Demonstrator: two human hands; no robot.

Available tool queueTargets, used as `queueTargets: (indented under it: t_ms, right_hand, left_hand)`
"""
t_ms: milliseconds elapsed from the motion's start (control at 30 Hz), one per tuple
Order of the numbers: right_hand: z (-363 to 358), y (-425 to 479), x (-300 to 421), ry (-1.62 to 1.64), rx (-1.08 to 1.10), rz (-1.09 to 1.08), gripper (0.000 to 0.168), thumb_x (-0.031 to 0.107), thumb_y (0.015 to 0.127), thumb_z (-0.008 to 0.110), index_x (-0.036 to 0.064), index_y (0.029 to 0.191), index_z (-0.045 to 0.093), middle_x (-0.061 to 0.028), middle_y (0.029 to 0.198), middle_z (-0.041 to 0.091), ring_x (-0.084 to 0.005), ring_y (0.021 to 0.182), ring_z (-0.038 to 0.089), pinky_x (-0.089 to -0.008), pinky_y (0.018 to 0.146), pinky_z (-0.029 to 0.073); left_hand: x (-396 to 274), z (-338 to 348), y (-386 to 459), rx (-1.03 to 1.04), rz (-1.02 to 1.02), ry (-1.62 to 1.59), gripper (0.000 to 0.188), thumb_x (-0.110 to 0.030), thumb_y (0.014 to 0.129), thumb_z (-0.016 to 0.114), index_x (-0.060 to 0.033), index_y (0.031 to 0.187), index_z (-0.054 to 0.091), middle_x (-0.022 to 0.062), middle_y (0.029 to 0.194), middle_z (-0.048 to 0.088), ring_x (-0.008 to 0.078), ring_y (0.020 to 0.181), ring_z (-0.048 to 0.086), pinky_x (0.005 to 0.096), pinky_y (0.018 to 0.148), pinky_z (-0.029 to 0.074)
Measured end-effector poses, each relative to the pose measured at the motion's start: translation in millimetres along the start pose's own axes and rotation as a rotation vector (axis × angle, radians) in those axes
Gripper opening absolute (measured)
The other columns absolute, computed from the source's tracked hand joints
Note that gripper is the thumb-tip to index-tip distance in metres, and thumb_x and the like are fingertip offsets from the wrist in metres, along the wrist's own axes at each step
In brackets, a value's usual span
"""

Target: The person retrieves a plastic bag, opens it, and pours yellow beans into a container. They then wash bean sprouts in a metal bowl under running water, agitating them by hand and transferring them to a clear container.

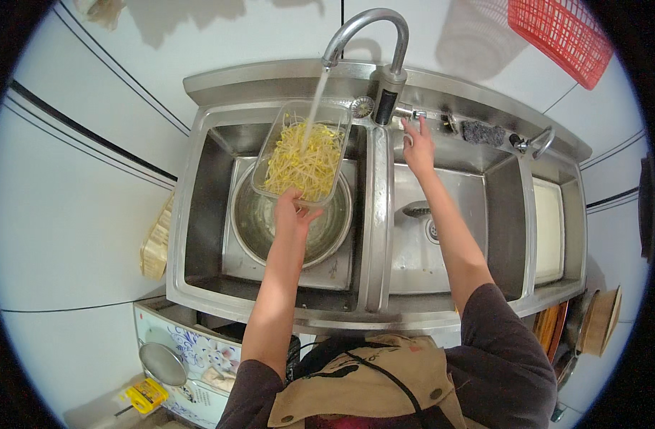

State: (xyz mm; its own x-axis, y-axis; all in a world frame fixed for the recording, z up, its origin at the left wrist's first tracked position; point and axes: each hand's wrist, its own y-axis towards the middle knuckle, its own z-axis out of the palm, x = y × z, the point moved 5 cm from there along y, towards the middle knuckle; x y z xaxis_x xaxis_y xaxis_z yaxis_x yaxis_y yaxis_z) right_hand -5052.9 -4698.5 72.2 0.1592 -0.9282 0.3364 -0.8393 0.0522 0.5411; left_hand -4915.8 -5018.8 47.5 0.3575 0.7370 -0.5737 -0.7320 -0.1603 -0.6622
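My left hand grips the near end of a clear plastic container full of yellow bean sprouts. The container is tilted over a round metal basin in the left sink bowl. Water streams onto the sprouts from a curved metal faucet. Beside the faucet's base, my right hand reaches over the right sink bowl with its fingers apart. Its fingertips are at the small faucet lever; whether they touch it is hard to tell. Nothing is held in it.
A sink strainer lies left of the faucet base. Along the back ledge are a dark scouring pad and a second small tap. A drain is in the right bowl. A red plastic basket hangs upper right.
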Motion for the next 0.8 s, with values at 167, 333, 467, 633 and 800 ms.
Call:
queueTargets:
  t_ms: [167, 333, 467, 633, 800]
  right_hand:
    - [-44, 1, 148, 0.527, 0.012, -0.376, 0.021, 0.004, 0.076, 0.063, 0.007, 0.096, 0.065, -0.0131, 0.101, 0.065, -0.0323, 0.099, 0.059, -0.0433, 0.085, 0.046]
    - [27, -30, 227, 0.089, 0.709, -0.749, 0.036, 0.027, 0.079, 0.062, 0.023, 0.115, 0.062, -0.0075, 0.129, 0.051, -0.0269, 0.12, 0.047, -0.0517, 0.096, 0.037]
    - [42, 6, 206, -0.197, 0.853, -0.498, 0.047, 0.031, 0.076, 0.066, 0.03, 0.122, 0.058, -0.0106, 0.141, 0.04, -0.0257, 0.126, 0.043, -0.0574, 0.097, 0.034]
    - [37, -38, 238, -0.15, 1.14, -0.605, 0.05, 0.032, 0.074, 0.067, 0.03, 0.123, 0.058, -0.0139, 0.134, 0.046, -0.0296, 0.116, 0.052, -0.04, 0.092, 0.045]
    - [19, 21, 215, -0.02, 0.959, -0.403, 0.028, 0.026, 0.08, 0.064, 0.017, 0.107, 0.068, -0.0097, 0.094, 0.068, -0.0279, 0.089, 0.065, -0.0359, 0.079, 0.05]
  left_hand:
    - [-1, -19, 13, -0.042, 0.05, 0.094, 0.033, -0.012, 0.075, 0.054, -0.0031, 0.107, 0.049, 0.0095, 0.097, 0.048, 0.0241, 0.089, 0.052, 0.0529, 0.07, 0.055]
    - [1, -21, 10, 0.013, 0.074, 0.117, 0.031, -0.012, 0.075, 0.053, -0.0058, 0.105, 0.05, 0.0073, 0.093, 0.047, 0.0206, 0.08, 0.05, 0.0503, 0.065, 0.055]
    - [1, -17, -6, -0.025, 0.05, 0.1, 0.031, -0.02, 0.075, 0.055, -0.0049, 0.103, 0.05, 0.012, 0.096, 0.048, 0.0301, 0.089, 0.053, 0.0497, 0.067, 0.056]
    - [-2, -34, 16, 0.071, 0.043, 0.175, 0.037, -0.02, 0.076, 0.055, -0.0035, 0.109, 0.049, 0.0136, 0.101, 0.05, 0.0292, 0.09, 0.053, 0.0479, 0.064, 0.056]
    - [-9, -34, 8, -0.011, 0.022, 0.074, 0.031, -0.014, 0.071, 0.056, -0.0011, 0.099, 0.052, 0.0069, 0.085, 0.049, 0.0187, 0.071, 0.051, 0.0424, 0.054, 0.056]
